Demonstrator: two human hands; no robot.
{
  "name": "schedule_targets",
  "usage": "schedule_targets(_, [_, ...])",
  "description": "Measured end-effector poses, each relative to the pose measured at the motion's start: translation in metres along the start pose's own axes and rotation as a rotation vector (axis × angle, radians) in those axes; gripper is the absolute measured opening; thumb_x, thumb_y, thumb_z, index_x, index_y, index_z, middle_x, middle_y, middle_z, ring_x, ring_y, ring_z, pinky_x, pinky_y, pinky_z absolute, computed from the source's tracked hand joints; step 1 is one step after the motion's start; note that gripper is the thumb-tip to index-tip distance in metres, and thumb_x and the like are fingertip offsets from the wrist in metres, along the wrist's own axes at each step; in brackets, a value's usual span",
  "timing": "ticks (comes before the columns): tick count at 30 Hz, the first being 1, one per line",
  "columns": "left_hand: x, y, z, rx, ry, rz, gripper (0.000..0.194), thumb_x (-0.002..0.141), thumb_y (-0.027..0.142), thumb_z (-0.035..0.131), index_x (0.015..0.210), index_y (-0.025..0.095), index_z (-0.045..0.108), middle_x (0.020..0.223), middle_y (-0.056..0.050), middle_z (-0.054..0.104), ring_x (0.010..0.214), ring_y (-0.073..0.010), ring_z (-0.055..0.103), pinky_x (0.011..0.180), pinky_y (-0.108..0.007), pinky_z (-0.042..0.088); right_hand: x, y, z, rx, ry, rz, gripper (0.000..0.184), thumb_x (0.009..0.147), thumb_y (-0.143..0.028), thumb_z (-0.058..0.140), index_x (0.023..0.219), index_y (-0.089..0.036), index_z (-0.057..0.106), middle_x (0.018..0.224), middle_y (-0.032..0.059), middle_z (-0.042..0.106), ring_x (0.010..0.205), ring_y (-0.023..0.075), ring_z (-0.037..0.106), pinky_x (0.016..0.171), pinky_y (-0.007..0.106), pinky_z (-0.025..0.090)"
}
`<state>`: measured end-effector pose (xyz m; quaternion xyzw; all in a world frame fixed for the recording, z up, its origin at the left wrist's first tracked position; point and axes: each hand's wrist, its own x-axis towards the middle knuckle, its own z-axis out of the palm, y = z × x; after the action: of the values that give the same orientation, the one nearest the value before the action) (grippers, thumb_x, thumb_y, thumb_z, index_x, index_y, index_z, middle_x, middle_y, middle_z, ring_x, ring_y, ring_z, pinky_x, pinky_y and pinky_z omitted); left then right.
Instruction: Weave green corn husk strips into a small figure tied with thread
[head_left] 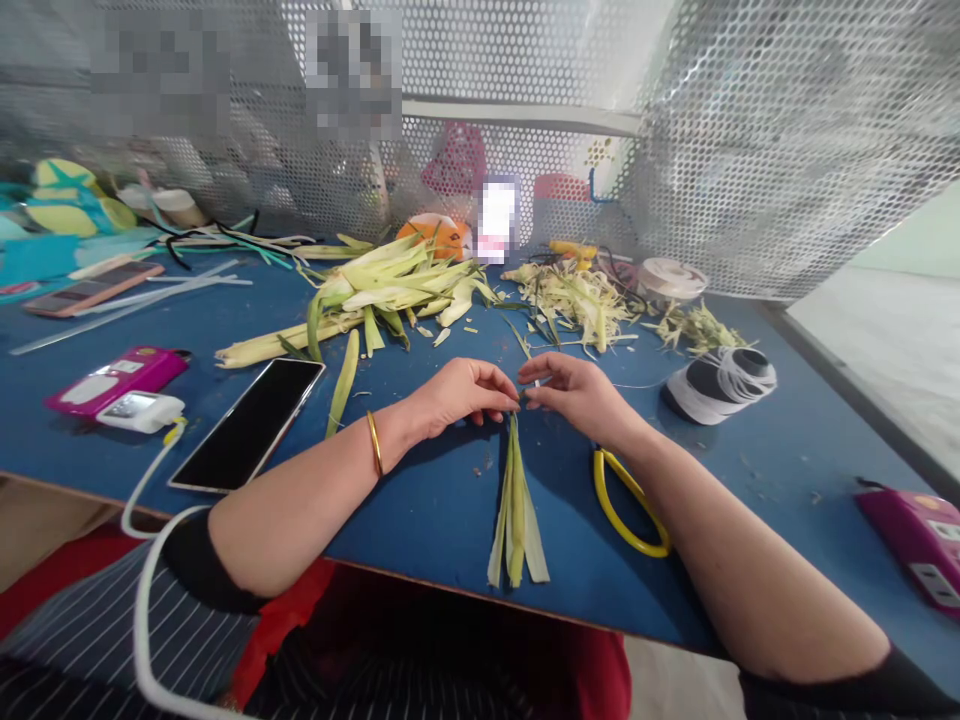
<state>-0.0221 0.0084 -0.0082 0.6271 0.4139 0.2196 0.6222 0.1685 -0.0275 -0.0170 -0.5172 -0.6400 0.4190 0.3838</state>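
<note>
A small bundle of pale green leaf strips [516, 510] lies on the blue table [420, 510], fanned out toward me. My left hand [457, 395] and my right hand [574, 392] meet at the bundle's far tip, both with fingers pinched closed on it. A thin white thread [637, 385] runs from the tip toward a spool of white thread [720, 383] on the right. My left wrist carries a gold bangle [373, 442]. Yellow-handled scissors [626, 505] lie under my right forearm.
A heap of green leaves [375, 295] and shredded scraps [577, 295] lie farther back. A black phone [247, 422], a pink device [116, 378] and a white charger [139, 410] sit at left; another pink device [919, 535] at right. Perforated metal screen [750, 150] behind.
</note>
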Motion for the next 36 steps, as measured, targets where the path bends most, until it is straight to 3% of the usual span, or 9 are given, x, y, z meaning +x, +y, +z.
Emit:
schedule_targets(3, [0.002, -0.002, 0.0, 0.032, 0.027, 0.028, 0.005, 0.07, 0.013, 0.071, 0.074, 0.014, 0.068, 0.063, 0.0, 0.066, 0.053, -0.008, 0.059, 0.044, -0.017, 0.041, 0.0, 0.003, 0.008, 0.036, -0.087, -0.037, 0.018, 0.073, -0.025, 0.062, 0.09, -0.019, 0.063, 0.084, 0.0028, 0.071, 0.067, 0.0144, 0.065, 0.066, 0.029, 0.054])
schedule_targets(8, [0.005, -0.007, 0.0, 0.168, 0.064, 0.125, 0.006, 0.072, 0.01, 0.066, 0.076, 0.015, 0.068, 0.065, 0.0, 0.068, 0.055, -0.0096, 0.062, 0.05, -0.019, 0.046, 0.001, 0.01, 0.012, -0.047, -0.055, -0.048, 0.009, 0.075, -0.022, 0.059, 0.082, -0.02, 0.065, 0.077, 0.0007, 0.07, 0.067, 0.0145, 0.067, 0.065, 0.027, 0.053])
schedule_targets(14, [0.0, -0.007, 0.004, 0.694, 0.214, 0.424, 0.011, 0.076, 0.012, 0.062, 0.081, 0.019, 0.07, 0.076, -0.002, 0.072, 0.073, -0.0147, 0.066, 0.065, -0.024, 0.045, 0.001, 0.01, 0.013, -0.026, -0.005, 0.058, 0.006, 0.073, -0.018, 0.059, 0.078, -0.019, 0.062, 0.068, -0.0003, 0.067, 0.061, 0.0142, 0.068, 0.059, 0.025, 0.051])
schedule_targets(20, [-0.003, -0.011, 0.012, 1.1, 0.334, 0.545, 0.012, 0.084, 0.014, 0.055, 0.088, 0.019, 0.066, 0.08, -0.005, 0.071, 0.076, -0.0184, 0.064, 0.065, -0.027, 0.04, 0.002, 0.01, 0.016, 0.057, 0.009, 0.099, 0.008, 0.072, -0.017, 0.059, 0.079, -0.018, 0.063, 0.073, 0.0001, 0.068, 0.06, 0.0122, 0.067, 0.057, 0.022, 0.049])
schedule_targets(30, [-0.001, -0.014, 0.008, 1.163, 0.382, 0.702, 0.016, 0.091, 0.019, 0.052, 0.083, 0.017, 0.065, 0.082, -0.005, 0.069, 0.078, -0.0187, 0.063, 0.068, -0.029, 0.041, 0.003, 0.009, 0.019, 0.112, 0.083, 0.132, 0.013, 0.071, -0.021, 0.059, 0.083, -0.019, 0.063, 0.064, -0.003, 0.063, 0.057, 0.0125, 0.064, 0.055, 0.023, 0.047])
schedule_targets(36, [-0.004, -0.013, 0.008, 1.183, 0.422, 0.805, 0.018, 0.094, 0.022, 0.05, 0.084, 0.018, 0.064, 0.082, -0.003, 0.069, 0.08, -0.0164, 0.062, 0.07, -0.028, 0.04, 0.003, 0.006, 0.014, -0.01, 0.13, -0.029, 0.016, 0.069, -0.024, 0.064, 0.082, -0.021, 0.073, 0.083, 0.0012, 0.07, 0.081, 0.0167, 0.062, 0.077, 0.029, 0.047])
